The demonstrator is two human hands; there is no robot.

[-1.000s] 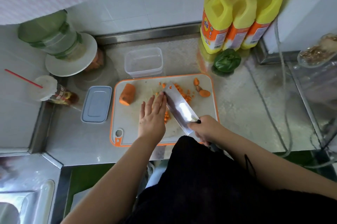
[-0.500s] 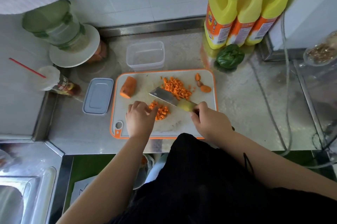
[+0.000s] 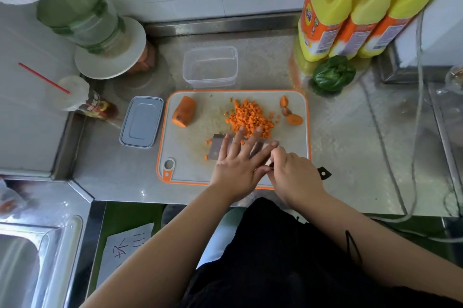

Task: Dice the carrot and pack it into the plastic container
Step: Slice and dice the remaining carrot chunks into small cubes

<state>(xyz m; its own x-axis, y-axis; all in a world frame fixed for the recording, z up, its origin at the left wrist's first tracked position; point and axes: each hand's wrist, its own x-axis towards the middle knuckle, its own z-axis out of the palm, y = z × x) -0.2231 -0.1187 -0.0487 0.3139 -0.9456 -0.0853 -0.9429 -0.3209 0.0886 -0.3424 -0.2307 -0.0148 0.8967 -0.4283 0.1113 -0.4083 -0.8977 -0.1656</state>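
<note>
My left hand (image 3: pixel 238 164) lies flat and open on the knife (image 3: pixel 217 148); my right hand (image 3: pixel 294 174) grips its handle. Diced carrot (image 3: pixel 250 118) sits mid-board, the container (image 3: pixel 210 67) just behind. I'd wipe fingers away from the edge.

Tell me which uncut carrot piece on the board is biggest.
The carrot chunk at the board's far-left corner: a thick stub, alone. The others are small end scraps at the far-right, beyond the diced pile.
</note>
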